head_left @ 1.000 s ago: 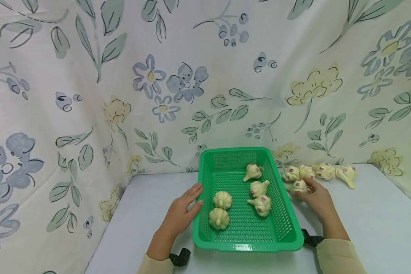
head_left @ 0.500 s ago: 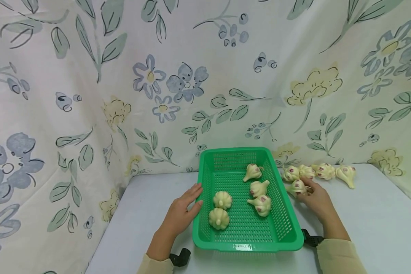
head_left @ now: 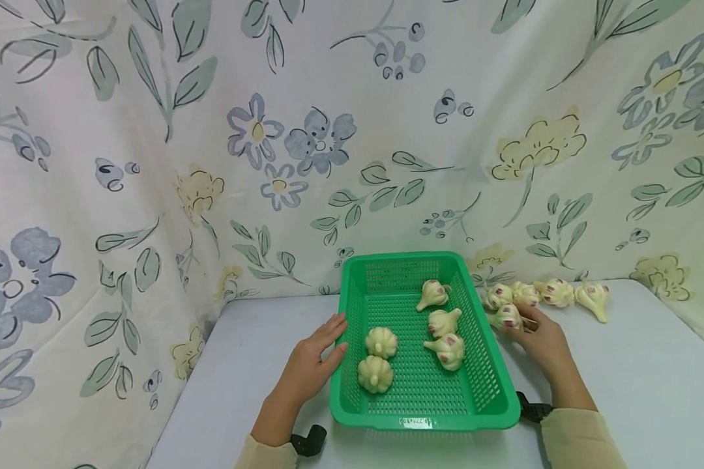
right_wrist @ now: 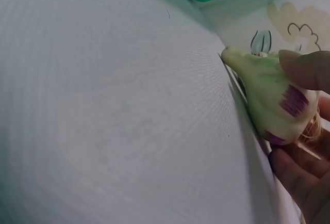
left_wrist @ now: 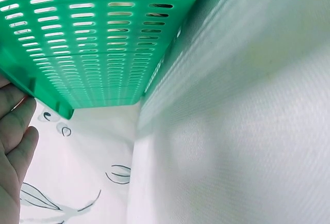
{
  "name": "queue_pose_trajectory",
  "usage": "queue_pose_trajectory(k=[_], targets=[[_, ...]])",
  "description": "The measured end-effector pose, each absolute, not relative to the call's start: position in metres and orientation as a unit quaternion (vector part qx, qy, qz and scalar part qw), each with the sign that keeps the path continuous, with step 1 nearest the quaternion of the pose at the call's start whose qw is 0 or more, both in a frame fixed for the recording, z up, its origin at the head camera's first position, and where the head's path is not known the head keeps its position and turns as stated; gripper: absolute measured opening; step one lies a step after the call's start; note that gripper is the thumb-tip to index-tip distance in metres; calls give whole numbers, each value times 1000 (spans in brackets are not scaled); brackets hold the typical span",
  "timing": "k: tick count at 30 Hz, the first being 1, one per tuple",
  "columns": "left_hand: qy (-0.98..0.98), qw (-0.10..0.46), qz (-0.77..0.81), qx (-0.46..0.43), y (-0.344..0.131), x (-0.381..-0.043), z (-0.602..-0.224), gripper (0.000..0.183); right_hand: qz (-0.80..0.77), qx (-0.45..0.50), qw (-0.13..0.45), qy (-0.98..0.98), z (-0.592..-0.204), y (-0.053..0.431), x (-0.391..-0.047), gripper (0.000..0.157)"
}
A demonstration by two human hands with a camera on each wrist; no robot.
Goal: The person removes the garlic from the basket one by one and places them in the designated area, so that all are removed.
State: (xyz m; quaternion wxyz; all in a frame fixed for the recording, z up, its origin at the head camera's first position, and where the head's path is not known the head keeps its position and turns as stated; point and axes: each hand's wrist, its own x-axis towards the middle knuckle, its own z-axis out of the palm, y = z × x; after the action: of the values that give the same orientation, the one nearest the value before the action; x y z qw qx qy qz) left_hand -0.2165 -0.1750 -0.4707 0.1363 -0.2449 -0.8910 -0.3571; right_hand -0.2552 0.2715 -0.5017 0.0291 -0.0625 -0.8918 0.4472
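Note:
My right hand (head_left: 541, 340) holds a garlic bulb (head_left: 507, 317) with purple patches, just right of the green basket (head_left: 425, 422). In the right wrist view, the thumb (right_wrist: 308, 70) lies on one side of this bulb (right_wrist: 273, 97) and fingers are on the other. The bulb lies on or very near the table, its stem towards the basket. Fingers of my left hand (head_left: 309, 361) are extended and touch the basket's left rim. Inside the basket, two pale bulbs (head_left: 375, 374) sit at the left and three purple-marked ones (head_left: 448, 352) at the right.
Behind my right hand, several more garlic bulbs (head_left: 557, 293) lie in a row along the back of the white table (head_left: 639, 391). A floral curtain (head_left: 352, 130) hangs behind and to the left. Black wrist mounts (head_left: 309, 441) sit near both sleeves.
Between my right fingers, the garlic bulb has shifted slightly left and turned a little. My left hand and the basket stay put.

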Motion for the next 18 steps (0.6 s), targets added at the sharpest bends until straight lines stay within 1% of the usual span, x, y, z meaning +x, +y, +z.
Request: queue_pose_trajectory(k=[12, 18], targets=[[-891, 141, -355, -246, -175, -217, -470, 45, 450, -67, 12, -891, -502, 273, -255, 79], [-891, 138, -356, -246, -175, -217, -470, 45, 448, -66, 14, -891, -502, 273, -255, 74]])
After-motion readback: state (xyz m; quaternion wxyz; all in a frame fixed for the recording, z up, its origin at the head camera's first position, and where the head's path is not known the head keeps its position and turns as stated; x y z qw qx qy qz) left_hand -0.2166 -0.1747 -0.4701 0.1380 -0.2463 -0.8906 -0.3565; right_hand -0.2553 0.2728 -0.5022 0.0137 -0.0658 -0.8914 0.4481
